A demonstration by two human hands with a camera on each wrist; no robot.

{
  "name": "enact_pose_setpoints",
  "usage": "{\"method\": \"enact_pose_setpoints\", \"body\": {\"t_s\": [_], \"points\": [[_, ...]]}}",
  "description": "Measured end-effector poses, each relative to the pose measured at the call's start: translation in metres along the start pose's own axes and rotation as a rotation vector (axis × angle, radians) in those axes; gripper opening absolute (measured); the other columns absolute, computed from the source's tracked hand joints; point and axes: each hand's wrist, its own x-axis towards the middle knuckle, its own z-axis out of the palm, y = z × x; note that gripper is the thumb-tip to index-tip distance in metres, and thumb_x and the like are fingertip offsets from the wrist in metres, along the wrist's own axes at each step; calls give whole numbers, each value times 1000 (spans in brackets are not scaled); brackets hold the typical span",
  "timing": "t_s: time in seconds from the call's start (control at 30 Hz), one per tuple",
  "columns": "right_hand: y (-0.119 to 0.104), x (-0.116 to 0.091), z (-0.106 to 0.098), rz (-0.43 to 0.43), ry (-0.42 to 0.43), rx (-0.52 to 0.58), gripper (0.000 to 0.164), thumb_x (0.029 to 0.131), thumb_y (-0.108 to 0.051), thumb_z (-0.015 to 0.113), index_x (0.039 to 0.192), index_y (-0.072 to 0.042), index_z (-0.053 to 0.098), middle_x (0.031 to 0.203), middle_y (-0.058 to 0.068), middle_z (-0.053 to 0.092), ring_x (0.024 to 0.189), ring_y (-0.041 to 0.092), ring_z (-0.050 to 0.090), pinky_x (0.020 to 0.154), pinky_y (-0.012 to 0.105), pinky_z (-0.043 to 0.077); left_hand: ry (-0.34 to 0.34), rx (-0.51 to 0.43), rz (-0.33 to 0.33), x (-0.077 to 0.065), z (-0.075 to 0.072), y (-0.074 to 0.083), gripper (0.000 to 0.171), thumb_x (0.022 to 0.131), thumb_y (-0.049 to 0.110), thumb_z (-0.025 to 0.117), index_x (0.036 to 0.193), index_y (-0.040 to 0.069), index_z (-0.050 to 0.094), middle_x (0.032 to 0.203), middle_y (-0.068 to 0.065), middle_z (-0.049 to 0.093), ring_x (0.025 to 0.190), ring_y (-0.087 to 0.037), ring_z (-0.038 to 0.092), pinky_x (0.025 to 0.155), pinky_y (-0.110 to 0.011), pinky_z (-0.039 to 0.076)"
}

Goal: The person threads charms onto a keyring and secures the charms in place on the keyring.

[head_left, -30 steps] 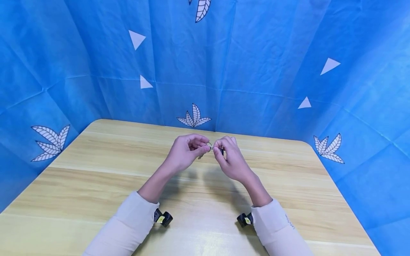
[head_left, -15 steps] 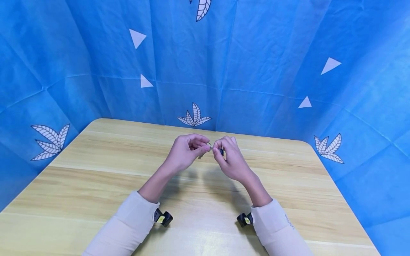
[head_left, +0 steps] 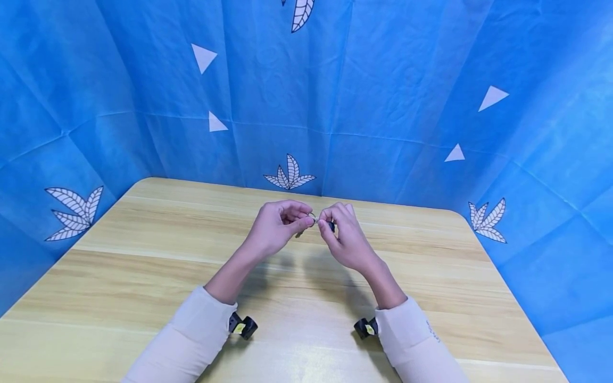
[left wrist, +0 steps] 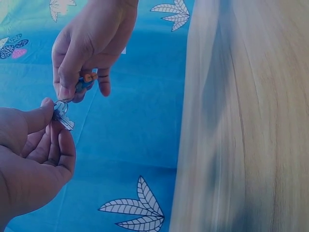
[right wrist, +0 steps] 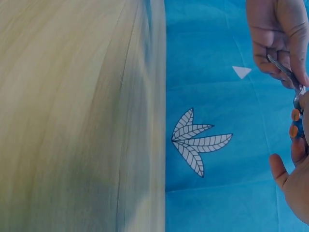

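Observation:
Over the far middle of the table my two hands meet at a small key ring (head_left: 313, 217). My left hand (head_left: 274, 230) pinches it between thumb and fingertips, and a silver key (left wrist: 65, 121) hangs there beside those fingers in the left wrist view. My right hand (head_left: 348, 239) pinches the other side of the ring, thumb against index finger. Partly hidden in the right hand is a small blue and orange charm (left wrist: 85, 82). The key (right wrist: 285, 71) slants up towards the left hand in the right wrist view, where the right hand is cut off by the frame edge.
A light wood-grain table (head_left: 143, 255) lies beneath both hands. Blue cloth (head_left: 383, 106) with white leaves and triangles stands behind its far edge and along the sides. A small black camera (head_left: 246, 327) sits at the left cuff, another camera (head_left: 365, 329) at the right.

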Motion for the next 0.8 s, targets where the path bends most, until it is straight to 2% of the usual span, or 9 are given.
{"method": "enact_pose_setpoints", "body": {"t_s": [0.5, 0.8], "points": [[-1, 0, -1, -4, 8, -2, 5, 101, -4, 58, 97, -8, 58, 89, 1, 52, 89, 23, 40, 79, 36, 32, -15, -4, 4, -2, -1, 2, 20, 95, 20, 76, 112, 10, 74, 90, -3, 73, 79, -21, 66, 70, -35, 56], [2, 1, 0, -62, 36, -5, 5, 101, -3, 60, 99, -7, 58, 92, 2, 56, 91, 24, 43, 81, 38, 32, -17, -3, 6, -3, -3, 3, 17, 96, 16, 74, 112, 11, 75, 89, -4, 72, 80, -22, 65, 71, -37, 55]]}}
